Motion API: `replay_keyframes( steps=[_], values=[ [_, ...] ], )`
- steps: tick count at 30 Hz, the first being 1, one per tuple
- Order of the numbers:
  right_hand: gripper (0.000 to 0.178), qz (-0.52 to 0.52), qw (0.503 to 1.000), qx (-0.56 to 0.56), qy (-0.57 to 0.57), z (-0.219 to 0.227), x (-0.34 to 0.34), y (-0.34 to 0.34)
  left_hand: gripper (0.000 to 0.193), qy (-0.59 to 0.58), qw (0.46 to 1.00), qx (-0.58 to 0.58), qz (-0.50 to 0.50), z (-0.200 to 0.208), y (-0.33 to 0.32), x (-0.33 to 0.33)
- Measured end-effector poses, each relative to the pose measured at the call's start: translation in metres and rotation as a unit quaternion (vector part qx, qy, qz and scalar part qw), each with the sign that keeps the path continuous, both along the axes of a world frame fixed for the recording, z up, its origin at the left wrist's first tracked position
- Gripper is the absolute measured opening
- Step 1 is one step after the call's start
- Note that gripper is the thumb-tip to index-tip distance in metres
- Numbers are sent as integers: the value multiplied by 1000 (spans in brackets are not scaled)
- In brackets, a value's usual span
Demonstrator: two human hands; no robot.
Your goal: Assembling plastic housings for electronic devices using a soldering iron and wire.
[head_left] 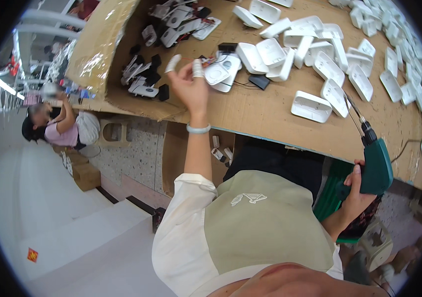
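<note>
My left hand [191,91] is over the cardboard-covered table with its fingers apart and nothing in them. White covers wrap two of its fingertips. Just right of those fingers lies a white plastic housing [223,74] with wires, and a small black block [259,81] is wired beside it. At the right, my right hand [357,193] grips the handle of a dark green soldering gun [377,168]. Its thin metal tip points up and away, close to a white tray-shaped shell [335,96]; whether they touch, I cannot tell.
Many empty white shells [327,67] spread across the table's middle and far right. An open cardboard box [114,64] at the left holds wired white-and-black assemblies [144,74]. Another box [176,153] sits below the table edge. A seated person [62,126] works at far left.
</note>
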State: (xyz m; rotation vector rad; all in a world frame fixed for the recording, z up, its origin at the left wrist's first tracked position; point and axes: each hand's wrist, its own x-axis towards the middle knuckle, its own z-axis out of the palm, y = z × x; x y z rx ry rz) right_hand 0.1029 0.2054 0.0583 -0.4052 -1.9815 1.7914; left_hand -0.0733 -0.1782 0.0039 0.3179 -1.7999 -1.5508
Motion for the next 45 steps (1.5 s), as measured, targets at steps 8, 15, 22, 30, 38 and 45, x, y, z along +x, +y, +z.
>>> replay_keyframes(
  steps=[8, 15, 22, 30, 38, 45],
  values=[
    [30, -6, 997, -41, -61, 5, 9, -13, 18, -15, 936, -350, -41, 38, 68, 65],
    [18, 19, 995, 10, -95, -22, 33, -11, 30, 9, 842, -518, -152, 9, 121, 92],
    [17, 34, 992, 116, -36, -41, 34, -6, 22, 6, 794, -561, -234, 16, 170, 71],
    [20, 42, 983, 174, -29, -33, 30, -14, 15, -15, 826, -524, -206, 0, 192, 60],
    [28, 55, 975, 215, -3, -41, 24, -24, 17, -29, 822, -529, -209, -7, 194, 52],
    [31, 58, 975, 215, -22, -39, 22, -32, 24, -41, 827, -520, -209, -7, 195, 54]
  ],
)
